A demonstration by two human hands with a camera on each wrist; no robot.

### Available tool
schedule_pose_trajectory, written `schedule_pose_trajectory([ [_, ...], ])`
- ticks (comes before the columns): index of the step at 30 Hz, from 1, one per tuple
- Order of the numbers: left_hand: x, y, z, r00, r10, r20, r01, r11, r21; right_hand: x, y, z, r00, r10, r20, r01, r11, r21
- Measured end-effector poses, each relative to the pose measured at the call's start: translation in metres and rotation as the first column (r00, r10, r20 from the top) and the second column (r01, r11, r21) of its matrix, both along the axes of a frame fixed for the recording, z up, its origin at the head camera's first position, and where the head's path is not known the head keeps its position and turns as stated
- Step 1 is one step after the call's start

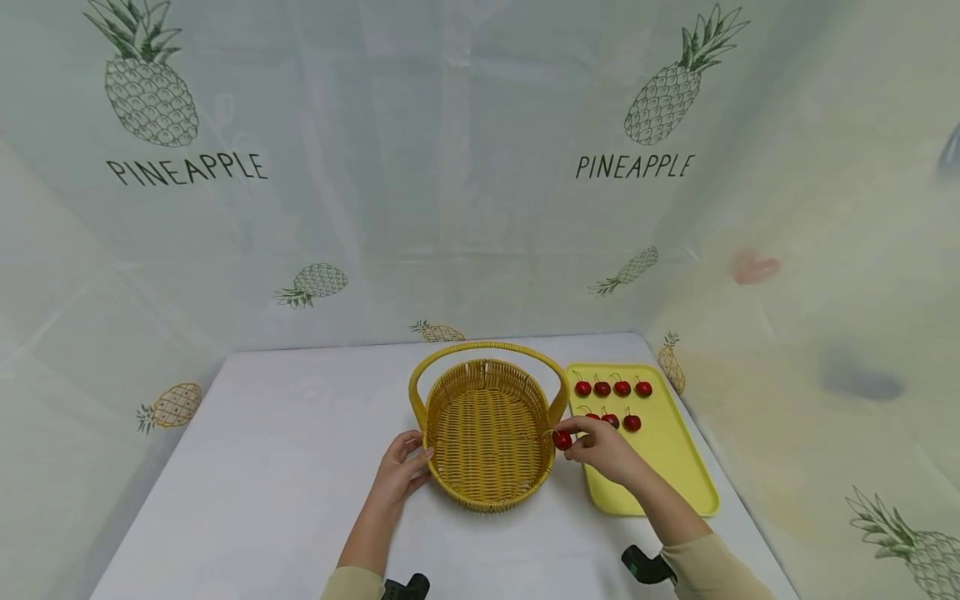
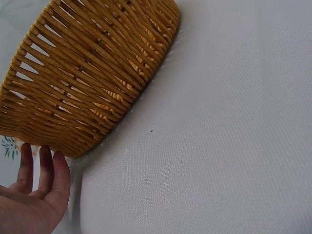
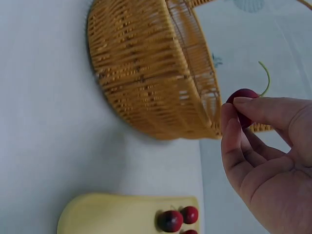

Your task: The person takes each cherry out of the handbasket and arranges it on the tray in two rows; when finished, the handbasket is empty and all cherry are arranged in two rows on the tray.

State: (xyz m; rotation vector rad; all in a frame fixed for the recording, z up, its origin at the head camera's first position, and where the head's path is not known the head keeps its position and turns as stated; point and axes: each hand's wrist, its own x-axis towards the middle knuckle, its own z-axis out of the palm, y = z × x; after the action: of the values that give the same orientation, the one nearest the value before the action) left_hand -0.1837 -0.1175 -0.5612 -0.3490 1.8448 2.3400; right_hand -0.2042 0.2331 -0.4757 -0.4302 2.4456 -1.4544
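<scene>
A yellow woven basket (image 1: 491,442) with a tall arched handle stands upright on the table, its floor bare. My left hand (image 1: 401,471) touches the basket's left side; in the left wrist view, the fingertips (image 2: 59,158) rest against the wicker with the fingers fairly straight. Between thumb and fingers, my right hand (image 1: 600,446) pinches a dark red cherry (image 1: 562,440) beside the basket's right rim. Its green stem shows in the right wrist view. Several more cherries (image 1: 632,423) lie in two rows on the yellow tray (image 1: 660,467), some partly behind the right hand.
The tray stands just right of the basket, near the right edge of the white table (image 1: 300,483). Behind the table hangs a pale curtain (image 1: 450,208) printed with pineapples. The basket's handle (image 1: 487,345) arches up over its far side.
</scene>
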Motion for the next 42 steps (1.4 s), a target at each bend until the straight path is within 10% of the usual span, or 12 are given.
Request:
schedule_pose_trajectory([
  [24, 0.000, -0.001, 0.000, 1.000, 0.002, -0.004, -0.002, 1.000, -0.001, -0.014, 0.072, -0.016, 0.987, -0.149, 0.052, 0.148, 0.989, 0.028],
  [42, -0.003, -0.002, -0.002, 1.000, 0.001, -0.007, -0.001, 1.000, 0.005, -0.028, 0.100, -0.039, 0.917, -0.396, 0.054, 0.385, 0.911, 0.149],
])
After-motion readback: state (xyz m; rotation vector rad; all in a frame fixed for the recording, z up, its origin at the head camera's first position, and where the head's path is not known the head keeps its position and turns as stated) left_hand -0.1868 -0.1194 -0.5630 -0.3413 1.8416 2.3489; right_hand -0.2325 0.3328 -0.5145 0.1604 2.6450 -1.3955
